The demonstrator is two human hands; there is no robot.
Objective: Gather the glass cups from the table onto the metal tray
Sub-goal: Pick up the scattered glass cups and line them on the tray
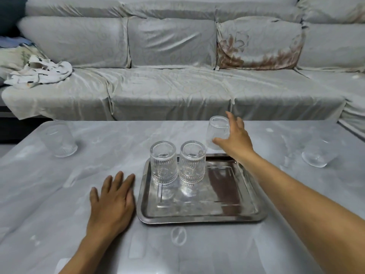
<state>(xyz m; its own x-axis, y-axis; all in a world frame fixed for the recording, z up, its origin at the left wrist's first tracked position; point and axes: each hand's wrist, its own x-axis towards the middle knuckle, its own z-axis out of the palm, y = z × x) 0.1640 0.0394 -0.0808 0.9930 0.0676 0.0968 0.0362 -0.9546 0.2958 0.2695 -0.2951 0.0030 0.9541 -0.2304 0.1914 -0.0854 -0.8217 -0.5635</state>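
1. Far left of counter point(59, 194): smooth glass cup point(59, 139), inverted, well apart from the tray.
2. Left hand point(111, 202) flat on counter, palm down, fingers spread, grip fully open, nothing held; just beside the metal tray point(201, 219), left rim.
3. Tray near counter centre. Two ribbed glass cups on it, upside down, at far-left part: left ribbed cup point(163, 162) and right ribbed cup point(192, 162), side by side, nearly touching.
4. Rest of tray bare, reflecting the arm.
5. Beyond tray's far right corner: third cup point(216, 131), smooth, inverted, on counter, looks slightly tilted.
6. Right hand point(235, 138) reaching over the tray, grip wide open around that cup: thumb at its lower side, fingers up along its right side. Contact or clamp: cannot tell.
7. Far right of counter: fourth cup point(318, 155), smooth, well apart from the tray; orientation unclear.
8. Behind counter: covered sofa point(167, 86), crumpled cloth point(39, 73) at its left end.
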